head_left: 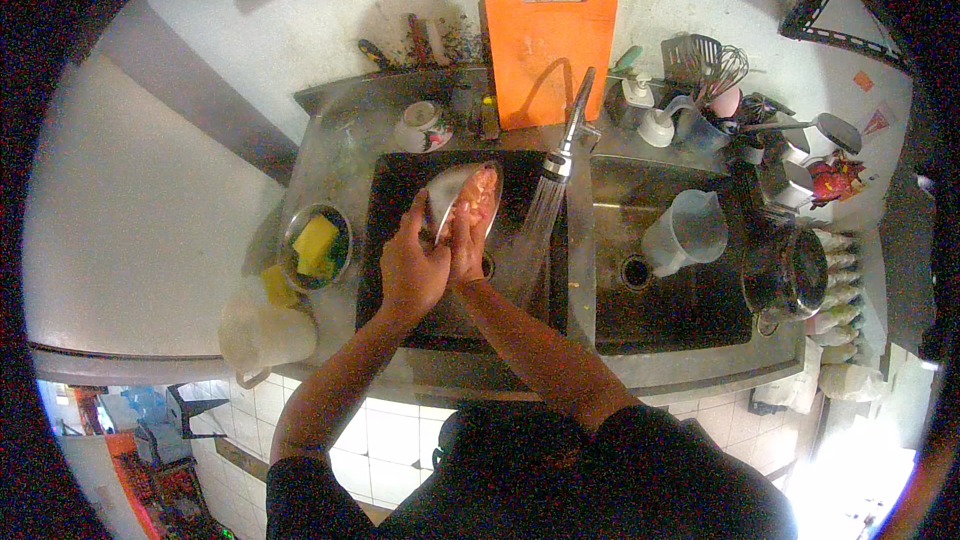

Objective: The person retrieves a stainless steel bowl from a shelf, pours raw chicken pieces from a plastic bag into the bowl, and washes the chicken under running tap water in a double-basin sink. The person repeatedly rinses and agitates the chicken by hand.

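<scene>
My left hand [414,270] holds a pale bowl [444,199] from its left side, over the left sink basin [390,322]. The bowl is steeply tilted, and its mouth faces right. Pieces of raw meat [480,191] lie inside. My right hand [469,251] has its fingers extended flat against the meat at the lower part of the bowl. Just to the right, the faucet's spray head [556,165] pours water into the same basin. The stream falls beside the bowl, not visibly on the meat. My palms are partly hidden.
An orange cutting board [551,52] leans on the wall behind the faucet. A translucent measuring jug [686,232] sits in the right basin. Left of the sink are a bowl with a yellow sponge [316,244] and a plastic pitcher [266,334]. A metal pot [784,277] stands at right.
</scene>
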`<state>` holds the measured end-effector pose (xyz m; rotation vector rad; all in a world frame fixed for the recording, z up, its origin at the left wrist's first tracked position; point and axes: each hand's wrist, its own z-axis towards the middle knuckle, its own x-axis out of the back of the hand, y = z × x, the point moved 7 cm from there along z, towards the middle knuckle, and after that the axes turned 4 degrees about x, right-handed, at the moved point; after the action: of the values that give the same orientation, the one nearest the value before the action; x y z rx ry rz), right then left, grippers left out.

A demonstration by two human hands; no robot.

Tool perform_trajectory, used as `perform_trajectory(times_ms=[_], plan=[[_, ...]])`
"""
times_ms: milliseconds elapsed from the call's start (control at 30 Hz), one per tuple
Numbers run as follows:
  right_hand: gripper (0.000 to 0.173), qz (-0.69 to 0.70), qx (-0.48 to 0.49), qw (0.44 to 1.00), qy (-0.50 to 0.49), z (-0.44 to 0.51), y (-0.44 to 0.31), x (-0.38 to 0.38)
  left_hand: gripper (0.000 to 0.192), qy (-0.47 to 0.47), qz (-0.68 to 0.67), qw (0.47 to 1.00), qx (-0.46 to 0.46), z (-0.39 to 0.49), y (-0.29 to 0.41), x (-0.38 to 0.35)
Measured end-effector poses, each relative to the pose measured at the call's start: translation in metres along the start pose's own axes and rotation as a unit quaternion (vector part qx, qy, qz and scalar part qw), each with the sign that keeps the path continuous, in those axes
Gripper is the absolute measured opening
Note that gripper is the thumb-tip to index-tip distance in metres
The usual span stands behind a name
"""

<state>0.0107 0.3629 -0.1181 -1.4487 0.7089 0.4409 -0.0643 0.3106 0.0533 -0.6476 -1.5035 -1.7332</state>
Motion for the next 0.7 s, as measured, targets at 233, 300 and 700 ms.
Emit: perform_trajectory(times_ms=[233, 300, 700], plan=[[0.063, -0.001, 0.021, 1.000, -0.002, -0.004, -0.023, -0.014, 0.067, 0.007, 0.003, 1.000, -0.011, 0.002, 0.009, 0.006], [0.063, 0.008, 0.031, 0.999, -0.001, -0.002, -0.031, -0.019, 0.068, 0.035, 0.011, 0.998, -0.053, 0.004, 0.016, 0.012], [0.066, 0.010, 0.039, 0.999, 0.015, 0.006, -0.023, -0.009, 0.067, -0.027, 0.007, 0.999, 0.041, 0.004, 0.012, 0.005]])
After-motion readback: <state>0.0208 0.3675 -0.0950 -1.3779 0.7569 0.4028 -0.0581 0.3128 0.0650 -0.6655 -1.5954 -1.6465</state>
